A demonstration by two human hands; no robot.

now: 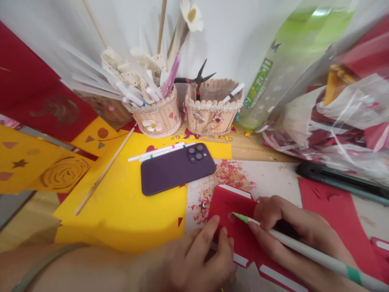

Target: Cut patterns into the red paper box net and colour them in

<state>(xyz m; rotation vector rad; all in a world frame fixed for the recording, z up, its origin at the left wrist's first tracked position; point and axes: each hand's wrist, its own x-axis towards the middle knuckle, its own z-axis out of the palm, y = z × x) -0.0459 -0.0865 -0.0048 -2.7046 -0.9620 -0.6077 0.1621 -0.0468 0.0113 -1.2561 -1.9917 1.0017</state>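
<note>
Card (240,239) of red paper, edged with white strips (235,191), lies toward the table's near edge, right of centre. The right hand (306,221) is closed round a white marker (304,248), its green tip at a faint round mark on the card. The left hand (202,257) has its fingertips on the card's left side; whether its thumb grips beneath cannot be told.

If the left fingers press too lightly, the card could turn and the tip skid, leaving a stray line. The tiny scraps (231,176) just behind could work under the card and make it rock, and if the strips are sticky, they might catch scraps or skin. The right hand's side could also smear any wet ink.

A pale sheet (270,174) covers the table's right part; yellow paper (121,202) spreads over its left, bearing a purple phone (170,172) and a thin stick (106,174). Bare wood shows toward the back edge, where two craft pots stand by a white wall (231,32): the left pot (158,117) crowded with sticks and pens, the right pot (209,117) holding pliers (199,79). A tall green container (264,81) and a stuffed plastic bag (328,109) fill the back right corner.
</note>
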